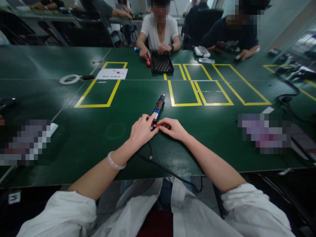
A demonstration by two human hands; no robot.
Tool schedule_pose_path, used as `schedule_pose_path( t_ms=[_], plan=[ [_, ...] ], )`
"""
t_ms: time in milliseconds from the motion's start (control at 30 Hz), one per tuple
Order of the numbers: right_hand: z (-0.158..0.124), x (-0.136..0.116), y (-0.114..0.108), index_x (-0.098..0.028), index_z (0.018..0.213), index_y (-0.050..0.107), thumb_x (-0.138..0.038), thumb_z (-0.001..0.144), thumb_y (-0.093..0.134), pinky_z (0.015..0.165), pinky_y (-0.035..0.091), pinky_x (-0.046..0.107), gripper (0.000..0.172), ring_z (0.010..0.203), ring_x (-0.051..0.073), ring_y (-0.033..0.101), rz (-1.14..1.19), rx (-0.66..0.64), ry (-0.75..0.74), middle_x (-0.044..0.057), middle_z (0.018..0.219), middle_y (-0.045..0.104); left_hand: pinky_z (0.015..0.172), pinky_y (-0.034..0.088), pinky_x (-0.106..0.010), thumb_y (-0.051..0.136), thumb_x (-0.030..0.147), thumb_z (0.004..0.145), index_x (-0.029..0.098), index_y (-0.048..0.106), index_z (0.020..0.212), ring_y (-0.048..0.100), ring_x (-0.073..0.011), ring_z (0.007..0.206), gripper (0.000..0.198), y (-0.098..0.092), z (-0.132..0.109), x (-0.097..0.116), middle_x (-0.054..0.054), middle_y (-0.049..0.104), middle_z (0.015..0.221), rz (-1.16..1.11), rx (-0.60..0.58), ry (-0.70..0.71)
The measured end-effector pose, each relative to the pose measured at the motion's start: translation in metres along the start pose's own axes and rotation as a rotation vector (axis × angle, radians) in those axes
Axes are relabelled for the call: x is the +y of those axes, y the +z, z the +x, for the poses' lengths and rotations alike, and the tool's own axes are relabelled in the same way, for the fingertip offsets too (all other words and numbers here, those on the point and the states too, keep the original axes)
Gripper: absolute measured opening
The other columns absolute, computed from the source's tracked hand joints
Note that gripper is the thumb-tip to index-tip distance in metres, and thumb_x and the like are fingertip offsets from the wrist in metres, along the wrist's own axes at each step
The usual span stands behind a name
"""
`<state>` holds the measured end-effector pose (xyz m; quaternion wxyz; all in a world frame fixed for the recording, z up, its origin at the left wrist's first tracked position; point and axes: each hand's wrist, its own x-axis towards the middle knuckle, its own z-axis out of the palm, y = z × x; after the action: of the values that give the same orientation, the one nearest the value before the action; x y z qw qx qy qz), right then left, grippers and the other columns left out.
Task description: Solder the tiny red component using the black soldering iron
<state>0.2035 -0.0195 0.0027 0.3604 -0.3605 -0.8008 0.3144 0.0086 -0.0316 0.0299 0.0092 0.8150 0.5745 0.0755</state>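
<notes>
A slim black electric screwdriver [159, 104] with a blue and silver band lies slanted on the green table, its tip pointing away from me. My left hand [142, 131] is closed round its near end, the index finger stretched along the body. From the right, my right hand [174, 129] pinches at the same near end, where small red and black parts show. The fingers hide most of that spot, so what the right hand grips cannot be made out. A black cord [168, 171] runs from below the hands over the table edge.
Yellow tape outlines [187, 104] mark the green table [138, 95]. Across from me, one person has a black tray [163, 70] and a red-handled tool [148, 62]. A white card [112, 74] and coiled white cable [69, 79] lie left. Cables [286, 98] lie right.
</notes>
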Motion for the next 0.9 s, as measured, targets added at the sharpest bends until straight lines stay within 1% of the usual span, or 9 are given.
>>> schedule_pose_path(
  t_ms=[167,267,367,467,533,633,767,900],
  plan=[
    [0.002,0.004,0.002,-0.018,0.11,0.065,-0.027,0.09,0.058,0.073,0.05,0.028,0.023,0.075,0.014,0.06,0.035,-0.013,-0.004,0.006,0.102,0.069,0.084,0.048,-0.038,0.049,0.05,0.095,0.028,0.036,0.154,0.056,-0.0298,0.106,0.065,0.001,0.002,-0.007,-0.014,0.052,0.121,0.001,0.007,0.043],
    [0.002,0.008,0.003,-0.018,0.111,0.064,-0.024,0.089,0.057,0.071,0.049,0.027,0.024,0.073,0.013,0.059,0.036,-0.007,0.022,0.005,0.101,0.069,0.085,0.048,-0.038,0.05,0.05,0.094,0.028,0.037,0.154,0.054,-0.03,0.107,0.065,0.0,0.004,-0.011,-0.014,0.052,0.122,0.017,0.007,0.053],
    [0.002,0.014,0.001,-0.017,0.11,0.064,-0.023,0.088,0.057,0.068,0.048,0.026,0.024,0.071,0.012,0.058,0.063,0.024,0.058,0.004,0.095,0.069,0.085,0.048,-0.038,0.05,0.051,0.094,0.028,0.036,0.154,0.054,-0.0301,0.106,0.065,-0.001,0.006,-0.019,-0.014,0.051,0.123,0.033,0.003,0.036],
    [0.002,0.017,0.0,-0.017,0.108,0.065,-0.024,0.088,0.057,0.067,0.047,0.025,0.022,0.07,0.012,0.057,0.063,0.062,0.083,0.003,0.091,0.068,0.086,0.047,-0.04,0.047,0.053,0.095,0.029,0.037,0.153,0.053,-0.031,0.107,0.064,-0.002,0.011,-0.034,-0.014,0.05,0.125,0.044,0.004,-0.019],
    [0.002,0.017,-0.001,-0.017,0.106,0.066,-0.025,0.089,0.057,0.067,0.047,0.025,0.021,0.069,0.012,0.056,0.053,0.073,0.095,0.003,0.089,0.068,0.086,0.047,-0.041,0.044,0.055,0.095,0.03,0.038,0.153,0.053,-0.0322,0.108,0.063,-0.003,0.015,-0.05,-0.015,0.049,0.126,0.051,0.0,-0.071],
    [0.001,0.017,-0.001,-0.016,0.105,0.067,-0.024,0.089,0.057,0.066,0.046,0.025,0.02,0.068,0.012,0.055,0.048,0.072,0.096,0.003,0.086,0.067,0.086,0.047,-0.044,0.042,0.059,0.094,0.029,0.041,0.151,0.052,-0.0346,0.109,0.064,-0.006,0.022,-0.083,-0.016,0.048,0.126,0.051,0.0,-0.171],
    [0.001,0.019,-0.001,-0.015,0.105,0.067,-0.025,0.089,0.058,0.066,0.045,0.025,0.021,0.067,0.011,0.054,0.051,0.069,0.1,0.002,0.085,0.066,0.089,0.046,-0.05,0.043,0.063,0.092,0.027,0.044,0.15,0.049,-0.0373,0.112,0.068,-0.01,0.025,-0.136,-0.018,0.047,0.127,0.021,0.021,-0.335],
    [0.001,0.02,-0.001,-0.016,0.103,0.068,-0.026,0.09,0.058,0.065,0.044,0.025,0.019,0.067,0.011,0.054,0.047,0.056,0.105,0.002,0.084,0.066,0.092,0.044,-0.056,0.045,0.065,0.09,0.024,0.042,0.152,0.048,-0.0369,0.112,0.075,-0.016,0.019,-0.193,-0.019,0.046,0.131,0.019,0.053,-0.502]
  ],
)
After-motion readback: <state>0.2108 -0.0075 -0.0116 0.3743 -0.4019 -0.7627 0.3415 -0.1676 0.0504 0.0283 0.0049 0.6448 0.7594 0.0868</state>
